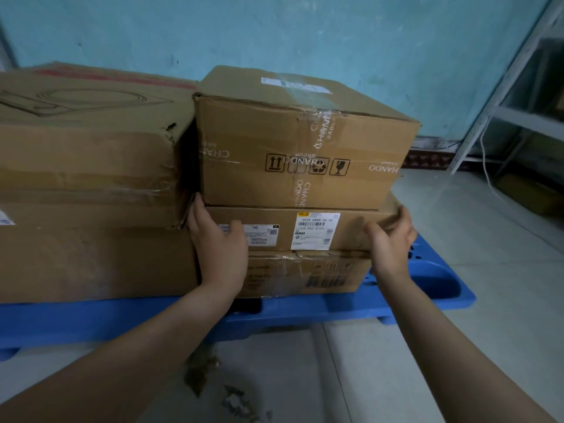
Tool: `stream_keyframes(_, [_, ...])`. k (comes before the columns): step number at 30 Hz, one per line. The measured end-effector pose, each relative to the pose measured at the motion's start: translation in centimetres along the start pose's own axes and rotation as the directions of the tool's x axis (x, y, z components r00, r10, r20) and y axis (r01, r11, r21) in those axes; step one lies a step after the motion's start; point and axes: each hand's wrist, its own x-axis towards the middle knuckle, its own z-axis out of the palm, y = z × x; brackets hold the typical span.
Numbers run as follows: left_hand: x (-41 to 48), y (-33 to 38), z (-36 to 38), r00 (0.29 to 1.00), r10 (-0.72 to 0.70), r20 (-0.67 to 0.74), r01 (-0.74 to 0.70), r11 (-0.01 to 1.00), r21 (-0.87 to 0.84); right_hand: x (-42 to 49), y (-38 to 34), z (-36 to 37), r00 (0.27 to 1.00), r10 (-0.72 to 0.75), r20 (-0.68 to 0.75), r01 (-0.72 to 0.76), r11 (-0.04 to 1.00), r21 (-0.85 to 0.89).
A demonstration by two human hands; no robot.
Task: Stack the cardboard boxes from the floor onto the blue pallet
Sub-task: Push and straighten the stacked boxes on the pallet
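A blue pallet (427, 288) lies on the floor and carries stacked cardboard boxes. On its right half a taped box (299, 154) printed with handling symbols sits on a flat box (348, 228) with white labels, which rests on a lower box (305, 274). My left hand (218, 242) presses on the flat box's left front end. My right hand (392, 239) grips its right front corner. Two large boxes (91, 184) are stacked on the pallet's left half, touching the right stack.
A teal wall stands close behind the pallet. A white metal shelf rack (500, 96) with a dangling cord stands at the right. Scraps of debris (213, 383) lie on the pale tiled floor in front of the pallet.
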Motion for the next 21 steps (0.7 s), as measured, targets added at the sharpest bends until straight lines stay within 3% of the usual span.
stream_keyframes(15, [-2.0,0.0,-1.3,0.999,0.030,-0.041,-0.029,0.999,0.030,-2.4,0.5,0.2,0.995,-0.087,-0.047,0.085,0.996,-0.037])
stream_keyframes(21, [-1.7,0.5,-1.3,0.996,-0.021,-0.083,0.017,0.998,-0.053,-2.3,0.4,-0.2,0.998,-0.064,-0.024,0.063,0.996,-0.061])
